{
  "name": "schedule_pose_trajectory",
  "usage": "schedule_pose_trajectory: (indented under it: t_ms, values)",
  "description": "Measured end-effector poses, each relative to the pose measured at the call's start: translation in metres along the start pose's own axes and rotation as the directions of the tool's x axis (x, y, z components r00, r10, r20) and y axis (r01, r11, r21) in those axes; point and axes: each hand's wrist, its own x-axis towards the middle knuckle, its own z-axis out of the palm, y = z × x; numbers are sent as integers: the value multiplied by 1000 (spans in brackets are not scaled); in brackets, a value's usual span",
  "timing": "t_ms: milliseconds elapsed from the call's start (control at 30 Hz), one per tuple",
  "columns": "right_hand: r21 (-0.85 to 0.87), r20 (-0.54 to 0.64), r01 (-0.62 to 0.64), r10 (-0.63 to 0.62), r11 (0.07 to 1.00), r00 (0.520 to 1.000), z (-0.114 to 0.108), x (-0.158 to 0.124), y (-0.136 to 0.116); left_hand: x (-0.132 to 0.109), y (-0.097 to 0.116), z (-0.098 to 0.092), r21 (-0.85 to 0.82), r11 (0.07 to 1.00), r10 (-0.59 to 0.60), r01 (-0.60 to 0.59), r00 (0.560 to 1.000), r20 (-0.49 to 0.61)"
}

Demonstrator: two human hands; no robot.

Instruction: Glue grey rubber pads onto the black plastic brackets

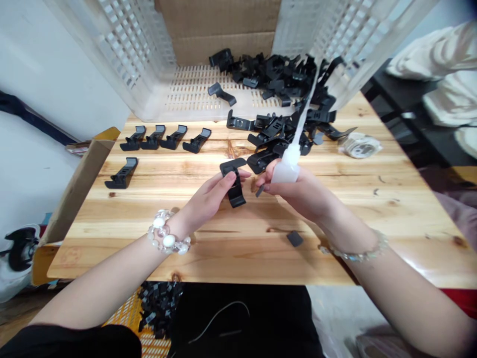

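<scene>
Near the middle of the wooden table, my left hand [214,196] grips a black plastic clip [235,186], thumb on its face. Just to the right, my right hand [298,191] is wrapped round a white squeeze bottle [286,166] with a long thin nozzle pointing up, and its fingertips pinch a small dark pad [260,190]. A square dark pad [294,238] lies on the table below that hand. Four clips with grey pads stand in a row at the left, one of them here [197,140], and another clip [122,174] stands below them.
A white plastic crate [149,99] on its side holds a heap of black clips [276,74], which spills onto the table [208,258]. A tape roll [359,145] lies right of it. A yellow basket [126,313] with black parts is below the table edge.
</scene>
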Motion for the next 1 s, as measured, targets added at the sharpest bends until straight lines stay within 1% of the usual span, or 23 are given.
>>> schedule_pose_trajectory:
  t_ms: [67,133,167,300,400,500,600,700,767,833,900,933,967,1000]
  values:
    - [19,-14,-9,9,1000,1000,-2,1,-1,0,0,-2,97,993,71,-68,997,-23]
    - [19,-22,-16,17,1000,1000,-3,2,-2,0,0,-3,128,987,100,-95,995,-28]
    - [14,-17,-14,14,1000,1000,-3,2,-2,0,-1,-3,109,991,87,-83,996,-31]
    - [0,10,-2,2,1000,1000,-4,2,0,0,-4,-2,-37,999,-33,31,999,-34]
    - [-32,9,27,-27,999,1000,-4,3,2,0,-1,-1,-105,992,-68,67,998,-7]
    - [-71,-9,58,-59,996,998,-6,4,3,2,4,-1,-148,985,-89,87,996,-10]
    - [-94,-39,57,-60,994,997,-8,5,3,3,5,-3,-134,982,-139,132,989,-47]
    - [-98,-80,30,-38,995,996,-7,6,3,5,2,-5,-71,982,-177,173,982,-70]
    - [-86,-98,15,-23,996,995,-6,6,3,6,-1,-5,-20,980,-196,196,979,-50]
    - [-85,-95,5,-13,996,995,-5,5,4,6,-4,-6,45,980,-192,192,981,-11]
    - [-97,-84,3,-11,995,996,-4,5,5,5,-5,-5,140,980,-142,138,990,14]
    - [-100,-79,8,-16,995,997,-4,5,6,4,-6,-4,219,971,-99,96,995,3]
    - [-99,-76,14,-22,995,997,-3,5,7,3,-6,-3,323,945,-40,45,999,-20]
    - [-97,-75,23,-30,995,997,-3,5,8,2,-6,-3,445,896,29,-6,999,-45]
